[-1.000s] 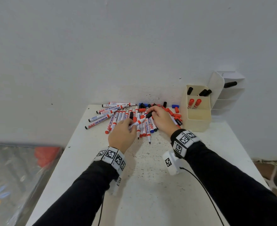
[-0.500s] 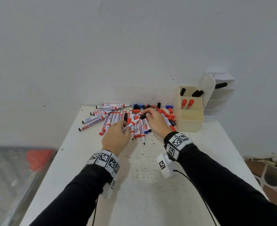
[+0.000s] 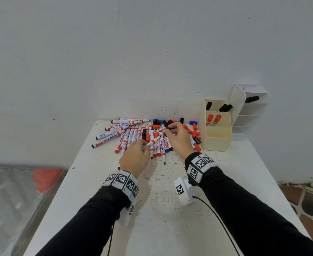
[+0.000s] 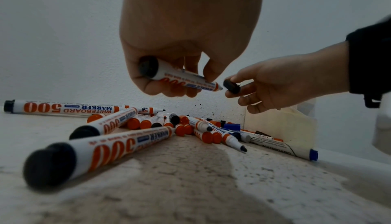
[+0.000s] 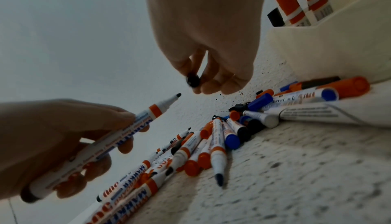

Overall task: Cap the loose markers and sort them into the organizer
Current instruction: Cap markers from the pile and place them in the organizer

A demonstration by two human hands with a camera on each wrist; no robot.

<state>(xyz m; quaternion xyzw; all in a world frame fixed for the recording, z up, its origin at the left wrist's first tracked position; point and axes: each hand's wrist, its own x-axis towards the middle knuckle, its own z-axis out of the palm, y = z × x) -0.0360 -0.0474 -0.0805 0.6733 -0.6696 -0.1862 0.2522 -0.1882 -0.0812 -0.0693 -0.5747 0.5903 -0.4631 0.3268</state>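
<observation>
My left hand [image 3: 135, 157] [image 4: 169, 70] grips an uncapped black whiteboard marker [image 4: 182, 78] [image 5: 101, 145] [image 3: 152, 142], tip pointing toward my right hand. The right hand [image 3: 178, 138] [image 5: 203, 70] pinches a black cap [image 4: 231, 86] [image 5: 193, 80] [image 3: 170, 128] a short way beyond the marker's tip, apart from it. Both hover above a pile of loose markers [image 3: 133, 135] and loose caps [image 3: 193, 131] on the white table [image 3: 161, 209]. The cream organizer [image 3: 217, 139] stands to the right, holding black-capped markers [image 3: 224, 107] at the back and two red-capped ones [image 3: 213, 119] in front.
A white tiered rack [image 3: 251, 108] with one black marker [image 3: 251, 99] stands behind the organizer against the wall. The near half of the table shows only ink speckles. A glass surface with a red shape [image 3: 45, 178] lies off the table's left edge.
The right hand has lifted the black cap off the pile and drawn it slightly back from the marker tip. The left hand keeps the marker and has barely shifted.
</observation>
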